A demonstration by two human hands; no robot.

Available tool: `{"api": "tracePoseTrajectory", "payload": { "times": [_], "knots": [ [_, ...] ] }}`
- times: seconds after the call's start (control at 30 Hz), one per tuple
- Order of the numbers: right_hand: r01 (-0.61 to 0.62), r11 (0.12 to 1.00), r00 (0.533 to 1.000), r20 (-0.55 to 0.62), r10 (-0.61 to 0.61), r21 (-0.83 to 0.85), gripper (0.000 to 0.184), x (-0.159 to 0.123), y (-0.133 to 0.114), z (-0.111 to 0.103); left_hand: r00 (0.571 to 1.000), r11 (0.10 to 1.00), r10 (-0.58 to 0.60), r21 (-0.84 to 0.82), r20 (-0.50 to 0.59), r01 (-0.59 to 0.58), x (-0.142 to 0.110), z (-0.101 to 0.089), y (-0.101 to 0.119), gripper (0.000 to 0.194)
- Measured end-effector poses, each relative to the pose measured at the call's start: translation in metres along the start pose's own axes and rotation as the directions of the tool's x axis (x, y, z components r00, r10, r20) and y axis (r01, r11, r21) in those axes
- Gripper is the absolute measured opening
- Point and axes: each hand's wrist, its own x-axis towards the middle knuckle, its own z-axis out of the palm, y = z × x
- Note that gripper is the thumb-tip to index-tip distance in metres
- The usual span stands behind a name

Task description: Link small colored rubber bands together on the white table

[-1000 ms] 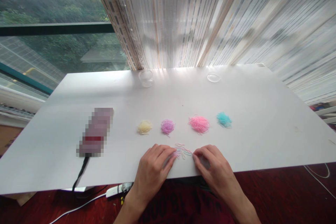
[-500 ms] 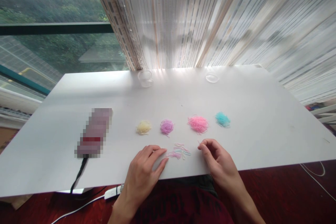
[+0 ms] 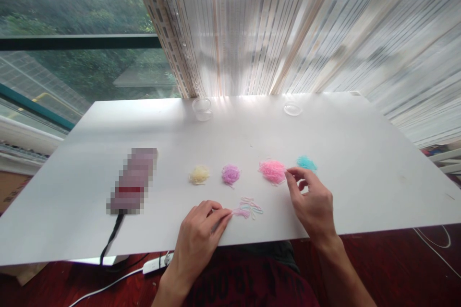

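Note:
On the white table [image 3: 173, 146], a small mixed heap [image 3: 252, 206] of thin pastel loops, like tiny rubber bands, lies between my hands. My left hand [image 3: 205, 225] rests at its left side, thumb and forefinger pinched on the end of a pale purple loop [image 3: 240, 213]. My right hand [image 3: 311, 199] is at the right edge of the pink pile [image 3: 272, 172], its thumb and forefinger closed; whatever is between them is too small to see. Behind that hand the teal pile [image 3: 306, 162] shows partly covered. A purple pile [image 3: 230, 174] and a yellow pile [image 3: 199, 175] sit farther left.
At the back edge stand a clear round container [image 3: 202, 109] and a clear lid-like dish [image 3: 292, 109]. On the left lies a blurred-out flat object [image 3: 133, 182] with a black cord [image 3: 111, 240]. A white power strip [image 3: 157, 263] is below the table's front edge.
My right hand has moved up and right, from beside the mixed heap to the pink pile. The left thumb and forefinger, apart before, have closed on the purple loop.

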Motion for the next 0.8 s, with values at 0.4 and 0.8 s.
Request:
{"api": "tracePoseTrajectory", "payload": {
  "times": [0.4, 0.8],
  "knots": [
    [0.113, 0.990, 0.993, 0.021, -0.112, -0.085, 0.024, 0.004, 0.011, -0.001, 1.000, 1.000, -0.011, -0.007, -0.003, 0.011, -0.002, -0.001, 0.000, 0.019],
    [0.160, 0.943, 0.933, 0.268, -0.241, 0.292, 0.014, -0.047, -0.032, 0.003, 0.994, 0.965, -0.061, -0.260, -0.093, 0.035, 0.007, -0.007, 0.011, 0.009]
  ]
}}
